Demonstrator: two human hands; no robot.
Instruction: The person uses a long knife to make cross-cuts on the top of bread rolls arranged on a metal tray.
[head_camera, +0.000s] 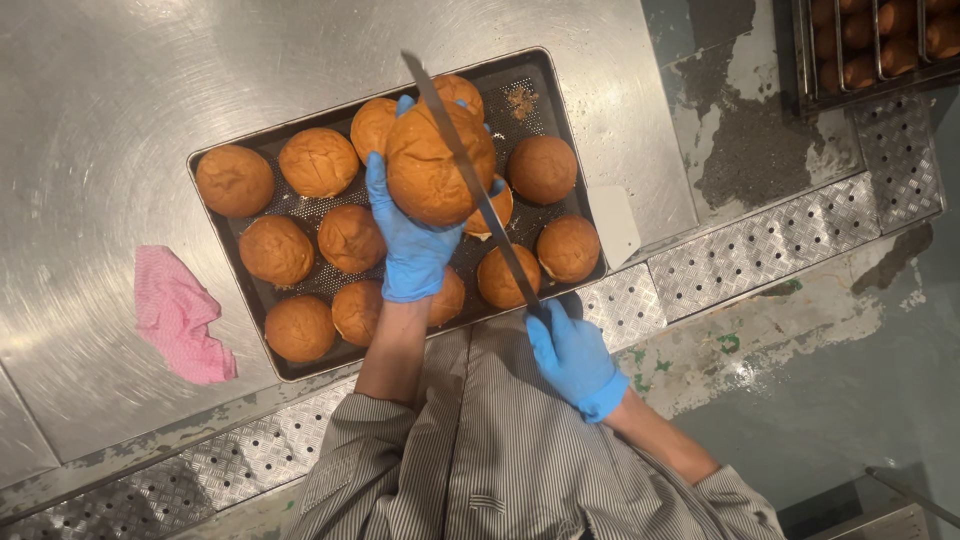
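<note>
My left hand (410, 240), in a blue glove, holds a round brown bun (432, 165) up above a dark perforated baking tray (560, 125). My right hand (572, 355), also gloved in blue, grips the handle of a long knife (470, 175). The blade lies across the held bun from lower right to upper left. Several more brown buns (318, 162) sit on the tray around and under the held one.
The tray rests on a steel table (130, 90). A pink cloth (180, 315) lies left of the tray. A white scraper (615, 222) sits by the tray's right edge. Another rack of buns (880, 40) stands at the top right. Diamond-plate edging (760, 245) borders the table.
</note>
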